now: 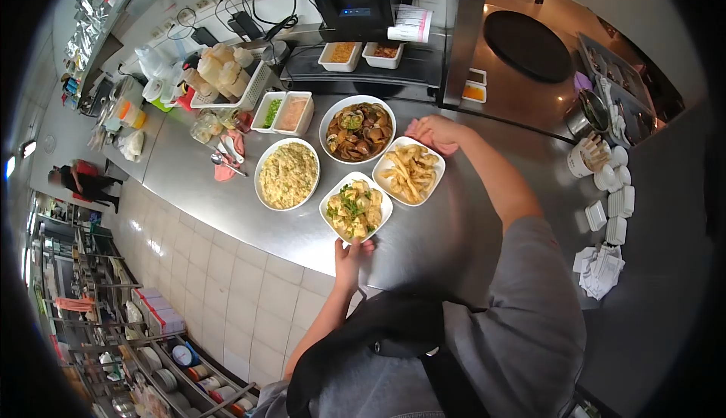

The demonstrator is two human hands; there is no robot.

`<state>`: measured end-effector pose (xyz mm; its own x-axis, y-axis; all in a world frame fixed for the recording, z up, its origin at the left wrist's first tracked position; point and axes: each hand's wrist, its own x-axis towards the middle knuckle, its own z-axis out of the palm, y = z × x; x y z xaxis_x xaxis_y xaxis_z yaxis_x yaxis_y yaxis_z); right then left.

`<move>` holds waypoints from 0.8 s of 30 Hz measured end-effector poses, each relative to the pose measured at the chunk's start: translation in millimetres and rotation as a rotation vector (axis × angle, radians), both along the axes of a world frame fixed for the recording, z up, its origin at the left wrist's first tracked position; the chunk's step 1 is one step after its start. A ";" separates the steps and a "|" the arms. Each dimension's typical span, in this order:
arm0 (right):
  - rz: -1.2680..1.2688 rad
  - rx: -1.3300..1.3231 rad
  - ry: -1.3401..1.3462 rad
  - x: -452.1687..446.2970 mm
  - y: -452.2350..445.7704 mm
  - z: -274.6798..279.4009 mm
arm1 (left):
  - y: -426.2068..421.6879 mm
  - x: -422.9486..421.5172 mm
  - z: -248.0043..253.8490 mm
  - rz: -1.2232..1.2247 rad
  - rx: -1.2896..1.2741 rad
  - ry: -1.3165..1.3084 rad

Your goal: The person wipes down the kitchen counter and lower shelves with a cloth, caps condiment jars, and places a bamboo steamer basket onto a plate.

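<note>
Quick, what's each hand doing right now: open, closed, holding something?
Left hand: at the near rim of the herb-topped bowl; grip cannot be told.
Right hand: closed on a pink cloth.

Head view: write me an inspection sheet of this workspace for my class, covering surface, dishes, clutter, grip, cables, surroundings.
Surface: steel counter.
Job's things: rice, clams, fried strips and pale cubes, each in one of four closely grouped white dishes.
Clutter: spoons, bottles in a basket, paper pile.
Grip: left hand at the pale cubes' dish, near edge; right hand holding a pink cloth beside the fried strips.
Cables: black cables hang left of the printer.
Surroundings: tiled floor; another person in the background.
</note>
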<state>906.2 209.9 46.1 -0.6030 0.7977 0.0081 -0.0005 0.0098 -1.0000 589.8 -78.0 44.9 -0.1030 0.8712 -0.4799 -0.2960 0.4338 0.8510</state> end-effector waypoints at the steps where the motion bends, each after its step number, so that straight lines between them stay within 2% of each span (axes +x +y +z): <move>1: 0.050 0.207 -0.243 19.1 -9.1 -1.3 | 0.9 -1.3 -1.4 -0.015 0.009 0.015; 3: 0.091 0.408 -0.500 47.9 -39.9 6.2 | 1.3 -3.3 -0.3 -0.053 0.044 0.040; 4: 0.010 0.211 -0.459 57.1 -68.7 17.9 | 1.3 -6.2 0.4 -0.065 0.045 0.032; 8: -0.101 0.228 -0.208 77.2 -175.4 -22.2 | -11.8 -22.0 -0.5 -0.046 -0.033 -0.039; 10: -0.191 -0.185 -0.166 52.5 -243.5 -14.0 | -30.9 -40.2 -14.3 -0.183 -0.064 -0.028; 11: -0.130 -0.378 -0.110 35.9 -269.0 -12.0 | -44.7 -44.1 -5.0 -0.226 -0.075 -0.034; 12: 0.007 -0.181 -0.131 12.6 -295.9 3.0 | -56.5 -49.7 -1.9 -0.305 -0.072 0.037; 14: 0.038 -0.547 -0.093 -24.4 -349.9 40.9 | -83.6 -61.6 0.5 -0.421 -0.062 0.008; 15: 0.223 -0.474 -0.349 -32.0 -357.2 62.8 | -95.4 -67.6 4.9 -0.495 -0.017 -0.028; 16: 0.247 -0.549 -0.538 -40.1 -358.1 87.1 | -106.6 -72.3 12.5 -0.563 0.031 -0.058; 17: 0.260 -0.386 -0.696 -44.7 -354.6 115.0 | -114.8 -75.9 25.9 -0.601 0.083 -0.041; 19: 0.053 -0.114 -0.405 -24.4 -348.7 112.9 | -127.2 -84.0 60.4 -0.636 0.140 -0.106; 21: -0.371 -0.178 -0.439 8.2 -334.2 77.7 | -133.6 -93.6 99.4 -0.703 0.305 -0.125; 23: -0.493 0.264 -0.750 63.5 -305.4 -8.7 | -145.2 -109.4 160.3 -0.743 0.566 -0.231; 24: -0.452 0.288 -0.740 41.6 -310.4 -12.4 | -156.6 -119.8 192.0 -0.751 0.642 -0.361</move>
